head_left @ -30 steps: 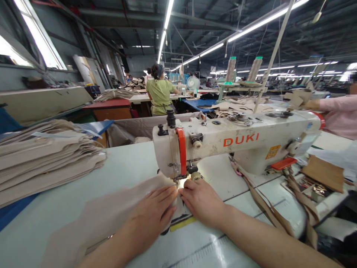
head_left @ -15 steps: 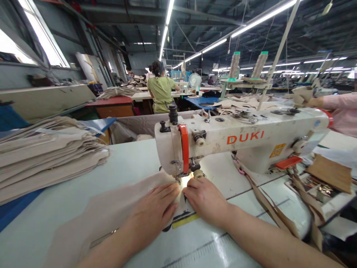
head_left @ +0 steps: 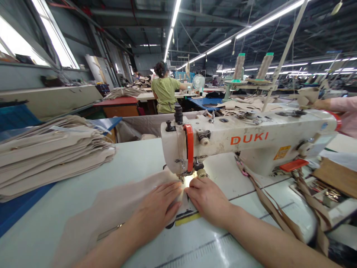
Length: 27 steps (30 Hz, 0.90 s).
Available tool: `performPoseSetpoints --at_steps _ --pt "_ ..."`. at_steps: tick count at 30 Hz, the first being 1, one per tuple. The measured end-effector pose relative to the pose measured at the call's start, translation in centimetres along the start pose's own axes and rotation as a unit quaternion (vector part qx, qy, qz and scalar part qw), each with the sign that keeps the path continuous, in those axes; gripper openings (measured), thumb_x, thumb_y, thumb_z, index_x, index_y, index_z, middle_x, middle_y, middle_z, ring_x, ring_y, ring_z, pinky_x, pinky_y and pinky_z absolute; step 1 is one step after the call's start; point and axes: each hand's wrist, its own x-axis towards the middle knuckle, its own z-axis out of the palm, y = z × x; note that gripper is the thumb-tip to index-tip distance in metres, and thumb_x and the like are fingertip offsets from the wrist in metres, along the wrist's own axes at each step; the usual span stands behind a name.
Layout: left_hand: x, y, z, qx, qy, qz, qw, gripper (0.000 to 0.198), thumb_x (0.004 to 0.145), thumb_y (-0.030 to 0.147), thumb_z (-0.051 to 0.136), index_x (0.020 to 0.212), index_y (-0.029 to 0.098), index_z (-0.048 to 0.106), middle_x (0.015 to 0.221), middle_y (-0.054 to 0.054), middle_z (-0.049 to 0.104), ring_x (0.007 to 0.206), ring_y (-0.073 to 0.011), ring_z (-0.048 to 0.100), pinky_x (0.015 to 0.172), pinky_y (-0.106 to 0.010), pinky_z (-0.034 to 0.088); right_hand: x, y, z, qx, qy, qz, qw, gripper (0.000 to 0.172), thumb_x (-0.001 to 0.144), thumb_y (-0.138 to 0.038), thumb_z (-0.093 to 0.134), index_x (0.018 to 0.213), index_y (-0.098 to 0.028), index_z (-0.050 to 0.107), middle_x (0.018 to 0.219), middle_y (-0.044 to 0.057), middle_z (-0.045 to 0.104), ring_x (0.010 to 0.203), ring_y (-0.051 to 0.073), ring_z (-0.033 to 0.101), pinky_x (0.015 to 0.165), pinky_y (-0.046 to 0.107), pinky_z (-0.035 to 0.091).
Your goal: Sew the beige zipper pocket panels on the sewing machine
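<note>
A white sewing machine (head_left: pixel 217 137) with orange DUKI lettering stands before me, its lamp lit beside the needle. A beige fabric piece (head_left: pixel 117 203) lies on the table and runs under the presser foot. My left hand (head_left: pixel 160 206) rests flat on this fabric, fingers stretched toward the needle. Just right of the needle, my right hand (head_left: pixel 205 197) is closed, thumb and fingertips pinched at the fabric's edge; the exact grip is partly hidden. A metallic strip, perhaps a zipper (head_left: pixel 110 231), shows on the fabric beside my left forearm.
A stack of beige fabric pieces (head_left: pixel 55 156) lies at the left. Brown straps (head_left: pixel 276 208) hang over the table at right, by a tray (head_left: pixel 333 197) of metal parts. Thread cones (head_left: pixel 239 67) stand behind. One person (head_left: pixel 166 93) works ahead; another's pink sleeve (head_left: pixel 344 106) shows at right.
The view has turned slightly left, so the whole scene sits a little further right. Both hands keep about the same place at the needle; any fabric movement is too small to tell.
</note>
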Motion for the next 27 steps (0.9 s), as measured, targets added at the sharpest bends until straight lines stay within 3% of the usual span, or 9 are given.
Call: performPoseSetpoints --at_steps 9,22,27 --pt "0.2 0.0 0.1 0.009 -0.024 -0.006 1.000 0.035 0.095 0.026 0.049 0.126 0.014 0.061 0.128 -0.012 0.067 0.118 -0.0259 0.062 0.102 -0.044 0.051 0.1 0.1 -0.1 -0.006 -0.015 -0.002 1.000 0.009 0.095 -0.016 0.060 0.089 -0.017 0.068 0.088 0.006 0.064 0.085 0.021 0.054 0.076 0.031 0.041" --pt "1.9 -1.1 0.3 0.011 -0.044 -0.034 0.998 0.034 0.097 0.029 0.048 0.122 0.016 0.066 0.127 -0.012 0.067 0.120 -0.0283 0.061 0.104 -0.046 0.049 0.1 0.3 0.4 0.002 0.011 0.001 1.000 0.009 0.095 -0.019 0.060 0.089 -0.017 0.067 0.088 0.006 0.063 0.086 0.021 0.053 0.079 0.031 0.041" --pt "0.3 -0.8 -0.3 -0.012 -0.042 -0.052 0.998 0.036 0.096 0.030 0.048 0.125 0.017 0.065 0.132 -0.012 0.065 0.122 -0.0275 0.059 0.105 -0.045 0.048 -0.2 0.1 0.4 0.011 0.026 -0.007 1.000 0.014 0.094 -0.015 0.059 0.084 -0.016 0.068 0.085 0.006 0.064 0.086 0.021 0.054 0.078 0.032 0.043"
